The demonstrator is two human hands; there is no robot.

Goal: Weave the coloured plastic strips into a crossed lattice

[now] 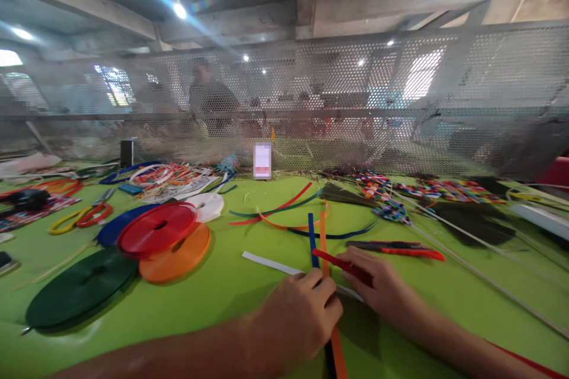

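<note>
My left hand (pixel 300 311) is closed and presses down on a blue strip (pixel 312 243) and an orange strip (pixel 323 237) that lie side by side on the green table (pixel 231 290). A white strip (pixel 271 264) runs crosswise under them. My right hand (pixel 377 284) pinches a red strip (pixel 340 263) that lies across the blue and orange ones.
Flat coils of strapping lie at left: red (pixel 155 230), orange (pixel 178 257), dark green (pixel 80 290), blue (pixel 116 226), white (pixel 207 204). Red-handled cutters (pixel 395 247) lie beyond my right hand. Woven pieces (pixel 427 191) and loose strips crowd the back. A mesh screen (pixel 355 106) stands behind, with a person beyond it.
</note>
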